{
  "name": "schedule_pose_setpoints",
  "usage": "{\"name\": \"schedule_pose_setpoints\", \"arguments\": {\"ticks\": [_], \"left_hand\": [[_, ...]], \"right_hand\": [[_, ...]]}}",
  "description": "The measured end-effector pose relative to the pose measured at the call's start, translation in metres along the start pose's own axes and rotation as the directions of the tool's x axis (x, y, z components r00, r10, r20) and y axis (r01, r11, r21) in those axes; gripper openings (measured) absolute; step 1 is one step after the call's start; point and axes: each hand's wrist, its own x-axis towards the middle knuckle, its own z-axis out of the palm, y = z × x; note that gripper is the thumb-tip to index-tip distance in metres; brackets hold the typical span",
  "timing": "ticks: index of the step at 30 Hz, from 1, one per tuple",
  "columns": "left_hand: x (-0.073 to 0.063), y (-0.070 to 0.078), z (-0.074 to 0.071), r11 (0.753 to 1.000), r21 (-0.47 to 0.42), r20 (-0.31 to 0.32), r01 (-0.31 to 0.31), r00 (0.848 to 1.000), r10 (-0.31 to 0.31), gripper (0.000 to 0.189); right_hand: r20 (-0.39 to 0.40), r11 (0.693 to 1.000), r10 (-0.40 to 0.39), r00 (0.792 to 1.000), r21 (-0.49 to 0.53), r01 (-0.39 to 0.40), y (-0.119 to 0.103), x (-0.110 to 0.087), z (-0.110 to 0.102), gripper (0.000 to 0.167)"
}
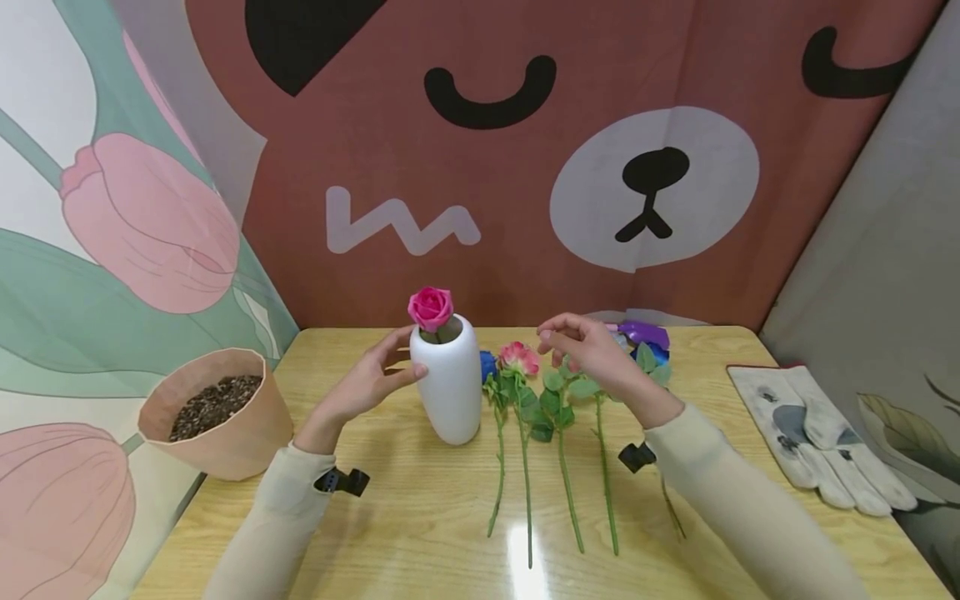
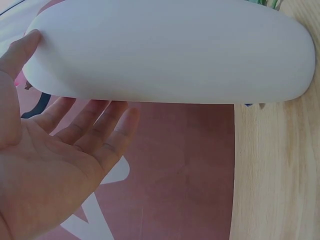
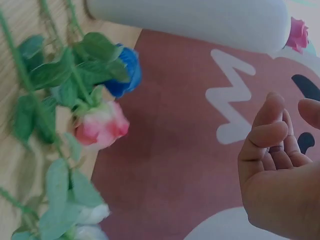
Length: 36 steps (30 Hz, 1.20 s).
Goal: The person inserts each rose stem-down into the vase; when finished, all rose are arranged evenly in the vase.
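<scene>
A smooth white vase (image 1: 453, 387) stands upright on the table, with a deep pink rose (image 1: 431, 309) showing above its mouth. My left hand (image 1: 373, 379) holds the vase's upper left side, thumb (image 2: 27, 45) on the near face and fingers reaching behind it. In the air over the flowers is my right hand (image 1: 596, 354), fingers loosely bent, holding nothing. Below it several artificial stems lie side by side: a pink-and-cream rose (image 1: 520, 358), a blue rose (image 3: 125, 72) close to the vase, and a white bloom (image 3: 92, 215) seen in the right wrist view.
Farther right lie a purple wrapped item (image 1: 647, 333) and another blue bloom (image 1: 658, 353). A peach pot (image 1: 247, 437) with dark grainy filling stands at the left. White work gloves (image 1: 817, 437) rest at the table's right edge. A printed cloth (image 1: 510, 183) hangs behind the table.
</scene>
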Motion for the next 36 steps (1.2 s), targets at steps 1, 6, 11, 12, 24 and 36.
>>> {"name": "schedule_pose_setpoints", "arguments": {"ticks": [1, 6, 11, 12, 24, 36], "left_hand": [[0.0, 0.0, 0.0, 1.0, -0.001, 0.001, -0.001, 1.0, 0.001, 0.067], [0.0, 0.001, 0.0, 1.0, 0.005, 0.0, -0.002, 1.0, 0.002, 0.067], [0.0, 0.002, 0.0, 1.0, 0.005, 0.003, -0.004, 1.0, 0.004, 0.067], [0.0, 0.002, 0.0, 1.0, 0.007, 0.002, -0.004, 1.0, 0.004, 0.067], [-0.002, 0.001, 0.0, 1.0, 0.009, -0.005, 0.005, 1.0, -0.005, 0.069], [0.001, -0.002, 0.0, 1.0, -0.006, 0.001, -0.023, 1.0, 0.023, 0.066]], "right_hand": [[0.004, 1.0, -0.004, 1.0, -0.008, 0.004, 0.003, -0.001, -0.002, 0.032], [0.002, 0.999, -0.029, 1.0, -0.045, 0.029, 0.018, -0.008, -0.014, 0.033], [0.039, 0.994, -0.024, 0.999, -0.108, 0.028, 0.032, -0.016, -0.028, 0.03], [0.047, 0.992, -0.015, 0.999, -0.122, 0.021, 0.034, -0.018, -0.031, 0.03], [0.045, 0.979, 0.109, 0.993, -0.176, -0.1, 0.068, -0.034, -0.068, 0.035], [0.05, 0.96, 0.235, 0.971, -0.168, -0.224, 0.097, -0.049, -0.096, 0.04]]}}
